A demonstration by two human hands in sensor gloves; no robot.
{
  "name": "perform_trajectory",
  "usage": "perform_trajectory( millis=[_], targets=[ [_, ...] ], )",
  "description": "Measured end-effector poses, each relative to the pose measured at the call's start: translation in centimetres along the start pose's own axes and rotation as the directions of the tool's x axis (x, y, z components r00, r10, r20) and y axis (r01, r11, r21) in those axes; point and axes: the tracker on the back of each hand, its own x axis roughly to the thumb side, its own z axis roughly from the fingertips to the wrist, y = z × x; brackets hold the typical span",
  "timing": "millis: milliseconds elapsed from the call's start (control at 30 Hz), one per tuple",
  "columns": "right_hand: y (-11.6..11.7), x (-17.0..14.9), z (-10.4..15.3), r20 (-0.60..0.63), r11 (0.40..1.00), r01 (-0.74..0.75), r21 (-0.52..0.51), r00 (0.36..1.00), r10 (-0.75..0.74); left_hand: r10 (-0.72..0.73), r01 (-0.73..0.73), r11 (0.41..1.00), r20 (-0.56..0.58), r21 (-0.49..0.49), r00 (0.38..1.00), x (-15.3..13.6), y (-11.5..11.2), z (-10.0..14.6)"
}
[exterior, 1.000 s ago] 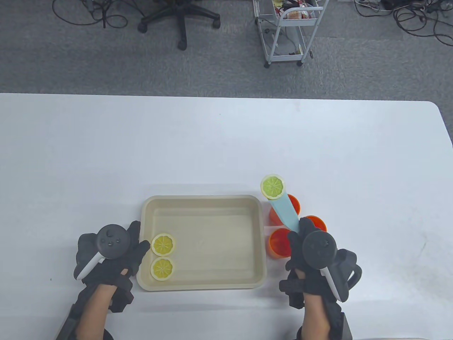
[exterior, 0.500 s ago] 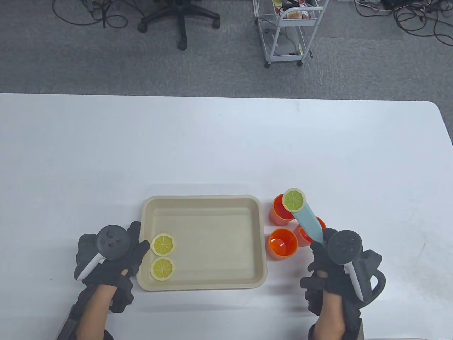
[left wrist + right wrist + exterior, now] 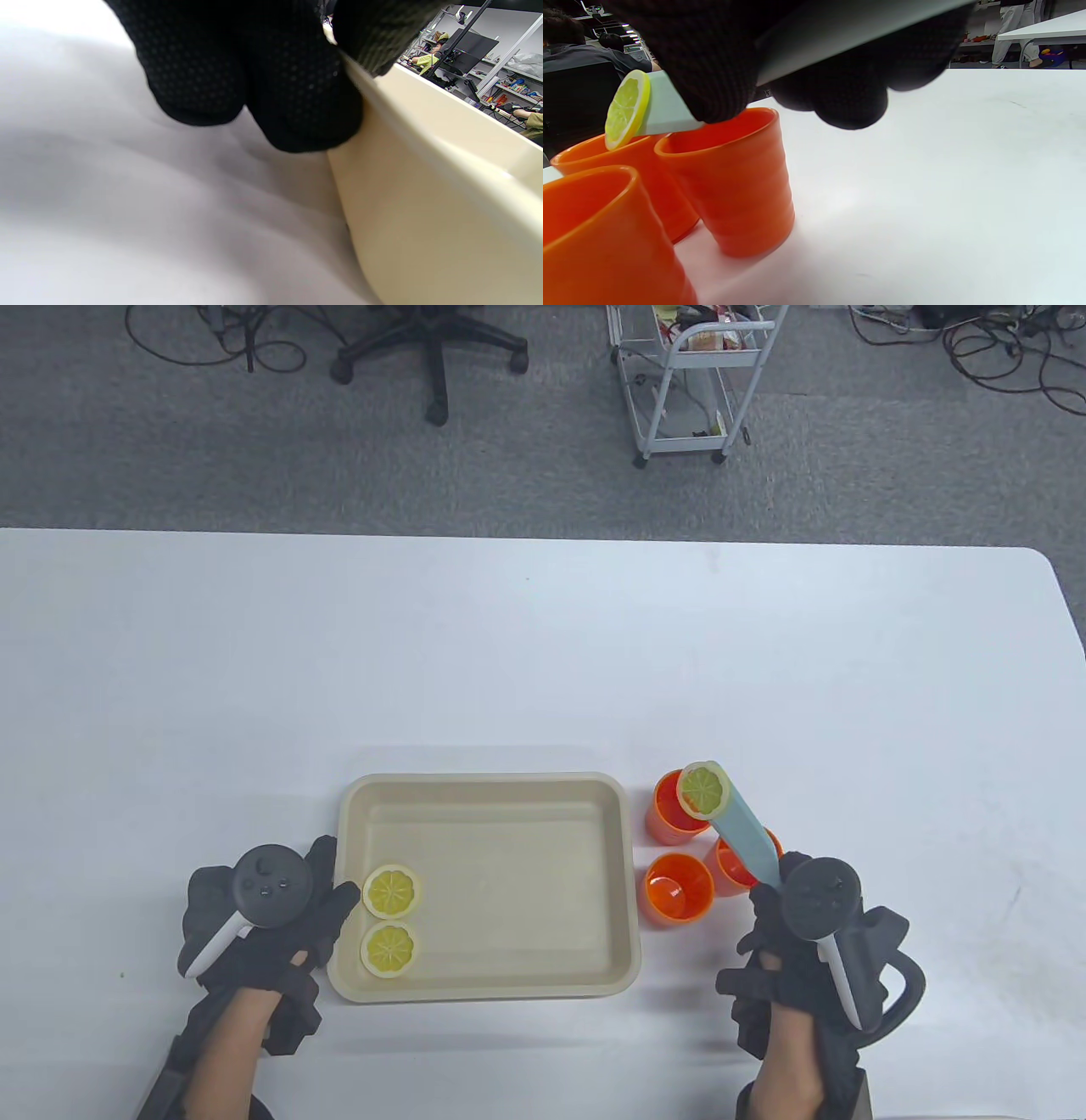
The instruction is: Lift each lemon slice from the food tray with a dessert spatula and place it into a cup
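Observation:
My right hand grips the handle of a pale blue dessert spatula. A lemon slice lies tilted on the blade tip, over the rim of the far orange cup. In the right wrist view the lemon slice leans steeply above that far cup. Two more orange cups stand nearer: one at the left and one under the blade. Two lemon slices lie at the left end of the beige food tray. My left hand holds the tray's left rim, fingers against its wall.
The three cups stand close together just right of the tray. Beyond the white table's far edge are an office chair and a white wire cart. People and shelves show in the background of both wrist views.
The right hand swung the spatula and lemon slice rightward and nearer, from beyond the cups to over the far cup, then tilted the blade so the slice leans. The left hand stayed still.

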Motion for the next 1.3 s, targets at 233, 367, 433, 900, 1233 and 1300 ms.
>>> perform_trajectory(
  millis=[233,367,433,900,1233,1300],
  targets=[
    [-0.1,-0.1,0.2,-0.03,0.998,0.023,-0.057,0.999,-0.025,0.001,-0.001,1.0,0.0,-0.001,1.0,0.0,0.0,0.0],
    [-0.4,0.4,0.8,0.027,0.994,0.074,-0.077,0.997,-0.072,0.0,0.0,1.0,0.0,-0.001,1.0,0.0,0.0,0.0],
    [-0.5,1.2,1.4,0.089,0.992,0.085,-0.092,0.993,-0.076,0.001,-0.001,1.0,0.0,-0.001,1.0,0.0,0.0,0.0],
    [3.1,10.9,7.1,0.591,0.997,-0.07,0.027,0.806,0.04,0.001,-0.001,1.0,0.002,-0.006,1.0,0.0,0.0,-0.1],
    [7.4,14.5,8.5,0.668,0.94,-0.342,-0.005,0.699,0.258,-0.001,0.001,1.0,0.002,-0.007,1.0,0.0,0.0,0.0],
    [8.1,14.9,8.5,0.676,0.926,-0.379,-0.006,0.681,0.283,0.001,-0.001,1.0,0.002,-0.008,1.0,0.0,0.0,0.0]
  ],
)
